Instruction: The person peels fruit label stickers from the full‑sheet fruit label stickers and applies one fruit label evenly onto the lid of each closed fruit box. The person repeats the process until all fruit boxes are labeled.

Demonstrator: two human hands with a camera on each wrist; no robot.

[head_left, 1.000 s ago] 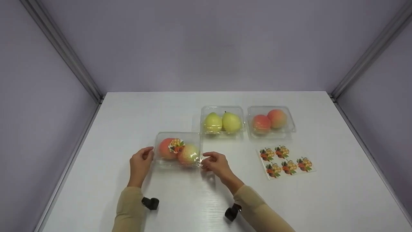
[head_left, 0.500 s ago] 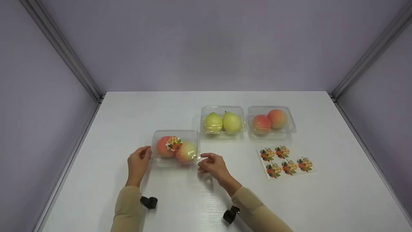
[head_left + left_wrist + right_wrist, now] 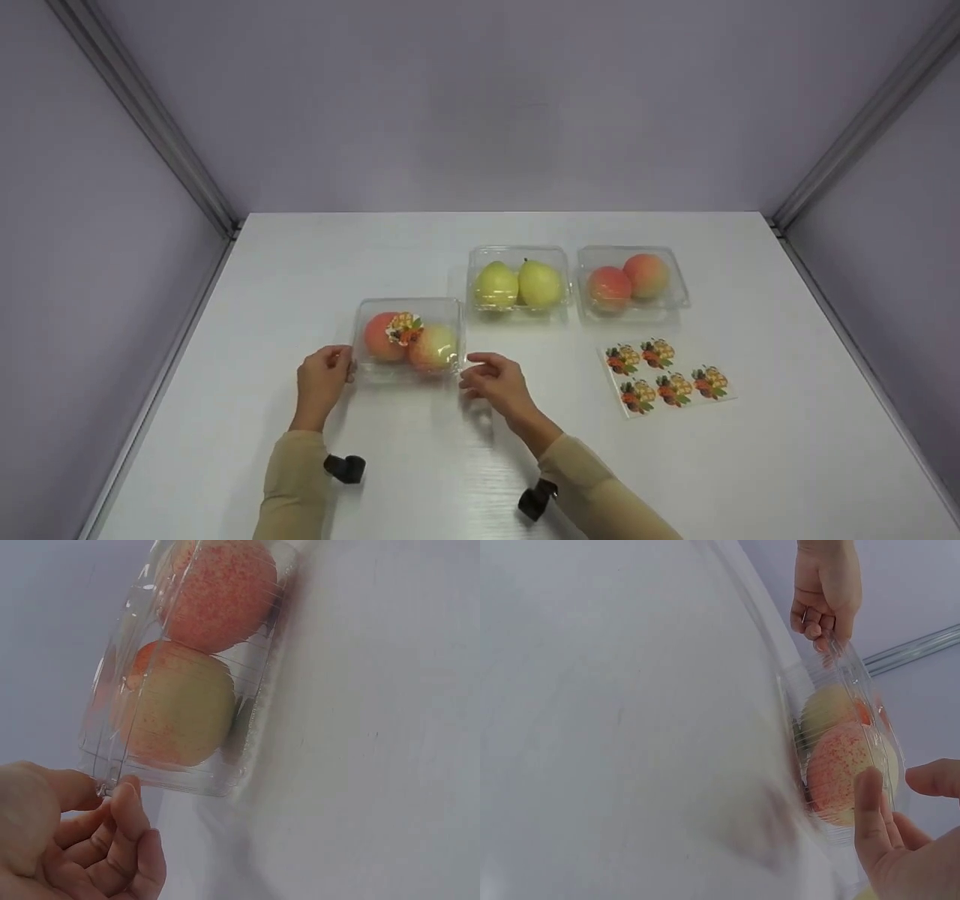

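Desk [image 3: 420,480], white and smooth, carries a clear plastic clamshell box of two peaches [image 3: 409,341] between both hands. Left hand [image 3: 321,381] pinches its near left corner with curled fingers [image 3: 127,802]; right hand [image 3: 496,384] touches its right edge, fingers loosely apart.
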